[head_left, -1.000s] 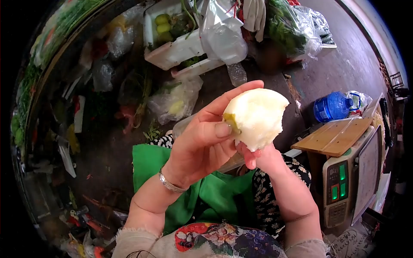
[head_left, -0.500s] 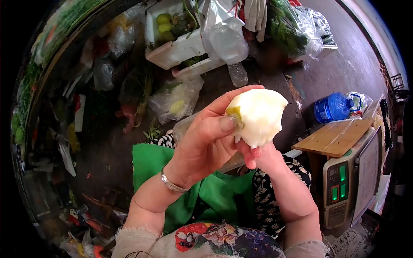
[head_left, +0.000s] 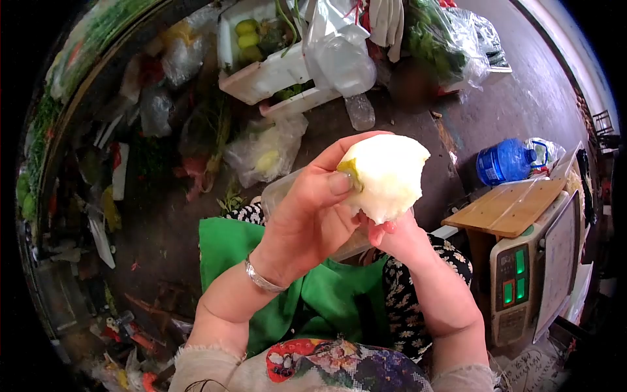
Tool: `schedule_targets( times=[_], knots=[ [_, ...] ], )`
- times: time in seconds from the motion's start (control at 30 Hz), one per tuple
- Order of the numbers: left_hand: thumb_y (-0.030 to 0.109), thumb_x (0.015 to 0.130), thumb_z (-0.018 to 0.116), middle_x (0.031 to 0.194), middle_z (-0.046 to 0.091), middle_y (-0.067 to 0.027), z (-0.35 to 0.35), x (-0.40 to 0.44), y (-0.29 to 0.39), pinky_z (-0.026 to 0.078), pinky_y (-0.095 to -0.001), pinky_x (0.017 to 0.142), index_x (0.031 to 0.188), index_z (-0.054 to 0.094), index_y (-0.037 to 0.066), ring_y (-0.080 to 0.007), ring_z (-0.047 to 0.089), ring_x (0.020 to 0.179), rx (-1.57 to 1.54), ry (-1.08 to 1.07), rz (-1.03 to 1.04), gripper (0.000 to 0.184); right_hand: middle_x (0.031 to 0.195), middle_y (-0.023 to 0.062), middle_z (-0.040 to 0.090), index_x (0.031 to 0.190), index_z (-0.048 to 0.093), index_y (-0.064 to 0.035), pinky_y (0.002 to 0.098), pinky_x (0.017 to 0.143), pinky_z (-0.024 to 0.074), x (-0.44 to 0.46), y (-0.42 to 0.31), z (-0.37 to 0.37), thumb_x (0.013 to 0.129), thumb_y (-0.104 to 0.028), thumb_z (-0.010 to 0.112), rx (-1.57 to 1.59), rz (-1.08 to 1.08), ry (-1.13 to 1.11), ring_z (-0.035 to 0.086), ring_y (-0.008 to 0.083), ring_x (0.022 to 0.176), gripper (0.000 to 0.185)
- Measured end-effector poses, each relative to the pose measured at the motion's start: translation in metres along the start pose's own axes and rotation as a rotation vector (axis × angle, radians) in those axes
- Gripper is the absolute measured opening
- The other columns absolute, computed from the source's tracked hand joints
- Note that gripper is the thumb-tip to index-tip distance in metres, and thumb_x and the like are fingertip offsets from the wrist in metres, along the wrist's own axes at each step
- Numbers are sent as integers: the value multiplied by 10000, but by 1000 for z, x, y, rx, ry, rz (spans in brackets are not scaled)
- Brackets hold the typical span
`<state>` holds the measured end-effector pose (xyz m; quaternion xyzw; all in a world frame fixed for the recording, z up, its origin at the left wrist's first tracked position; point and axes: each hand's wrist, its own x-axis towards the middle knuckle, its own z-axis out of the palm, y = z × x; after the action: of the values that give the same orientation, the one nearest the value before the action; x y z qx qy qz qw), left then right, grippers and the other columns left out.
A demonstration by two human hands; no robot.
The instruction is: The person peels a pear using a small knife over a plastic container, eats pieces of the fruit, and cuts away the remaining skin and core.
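My left hand is closed around a partly eaten, pale-fleshed fruit that looks like a pear. A patch of yellow-green peel remains near my thumb, and the fruit's edge is ragged. Just below and partly behind the fruit is my right hand, its visible fingertips curled inward. Whether it touches the fruit or holds anything is hidden. Under both hands, a clear plastic container sits over my lap, mostly covered from view. A green apron lies across my legs.
At right stand a scale with lit green digits, a wooden board and a blue bottle. Ahead are a white foam box with green fruit and a plastic bag on the floor. Bags and greens lie at left.
The fruit and both hands have shifted slightly to the left. The left hand keeps its hold, and the surroundings look the same.
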<state>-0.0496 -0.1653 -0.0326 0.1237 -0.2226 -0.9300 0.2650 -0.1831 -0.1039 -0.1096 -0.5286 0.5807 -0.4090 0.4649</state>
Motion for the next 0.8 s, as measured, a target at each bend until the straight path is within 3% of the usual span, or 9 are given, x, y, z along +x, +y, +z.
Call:
schedule_targets(
  times=[0.07,0.3,0.5,0.6,0.7,0.8],
  knots=[
    [270,817,641,1242,523,-145,2,-1,-2,545,-322,779,1320,400,16,-225,581,1046,10,24,33,614,1014,126,610,1046,619,-122,426,769,486,-1,5,2,583,-150,735,-59,-86,47,586,353,925,478],
    [243,820,649,1232,526,-137,-6,-1,-1,568,-346,726,1311,404,19,-232,586,1035,-31,-43,-9,593,1016,127,602,1038,626,-123,431,774,481,1,8,2,505,-152,774,-64,-126,38,574,351,937,554],
    [237,804,660,1212,537,-135,2,-1,-1,569,-332,690,1300,413,35,-221,602,978,-13,-21,3,591,1030,110,615,1028,644,-118,419,775,492,-5,-10,-4,532,-174,776,-146,-116,20,587,328,947,516],
    [250,788,665,1203,542,-132,3,-1,1,562,-314,682,1301,415,50,-212,603,971,64,-8,1,605,1009,97,634,1005,653,-115,400,775,496,-3,-10,-4,524,-170,785,3,-61,25,601,310,940,502],
    [266,775,669,1200,544,-125,6,-3,2,556,-304,684,1297,422,60,-204,603,964,106,6,-7,612,985,82,651,1001,657,-115,385,772,499,-1,-4,-2,539,-148,781,-327,-332,88,615,288,928,480],
    [273,771,673,1201,546,-117,6,-4,1,553,-305,685,1291,426,62,-202,605,962,99,13,-11,614,977,74,656,994,660,-112,383,769,500,-2,-10,-3,579,-135,762,-313,-320,60,619,275,922,428]
  ],
)
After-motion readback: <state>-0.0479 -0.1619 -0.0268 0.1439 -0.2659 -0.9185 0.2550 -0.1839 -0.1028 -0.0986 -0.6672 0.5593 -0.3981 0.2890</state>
